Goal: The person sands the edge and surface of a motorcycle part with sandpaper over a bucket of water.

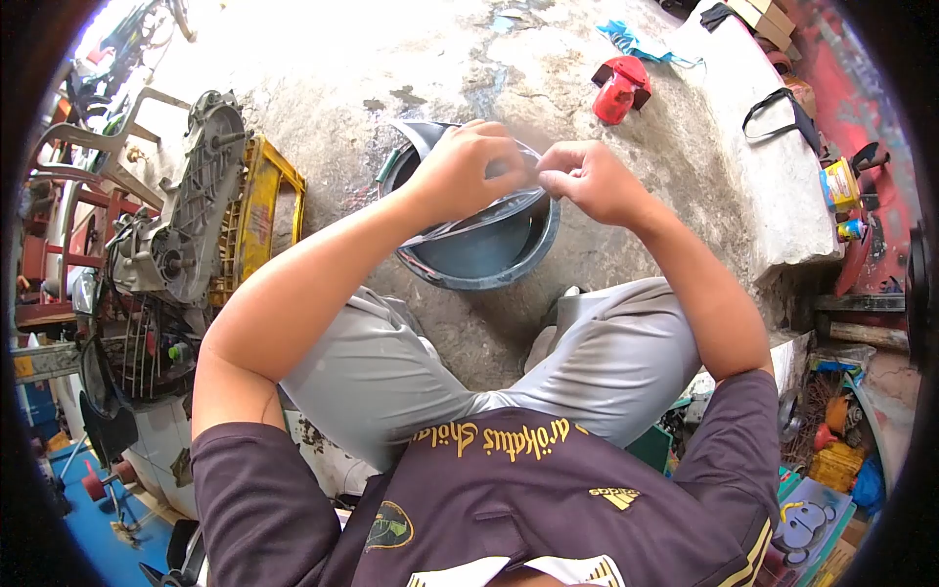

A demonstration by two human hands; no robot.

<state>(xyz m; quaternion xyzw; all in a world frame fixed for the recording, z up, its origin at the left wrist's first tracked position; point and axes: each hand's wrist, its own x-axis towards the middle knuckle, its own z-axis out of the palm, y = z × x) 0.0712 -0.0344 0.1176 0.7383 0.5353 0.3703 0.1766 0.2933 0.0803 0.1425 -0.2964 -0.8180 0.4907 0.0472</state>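
A dark grey bucket (550, 235) of murky liquid stands on the floor between my knees. Across its mouth lies a thin, clear plastic-looking piece (460, 227), its exact kind unclear. Above the bucket my left hand (477, 171) is closed, fingers pinched on the edge of this piece. My right hand (595, 183) is also closed in a pinch, close to the left fingertips, where a thin strand of the piece runs between them. What lies inside the fingers is mostly hidden. A dark, pale-edged flap (419, 134) sticks up behind my left hand at the bucket's far rim.
A red container (616, 93) and a blue cloth or bag (636, 41) lie on the concrete floor ahead. On the left stand a metal engine casing (205, 201) and a yellow crate (256, 210). A pale ledge (758, 161) runs along the right, with cans (839, 186) beyond it.
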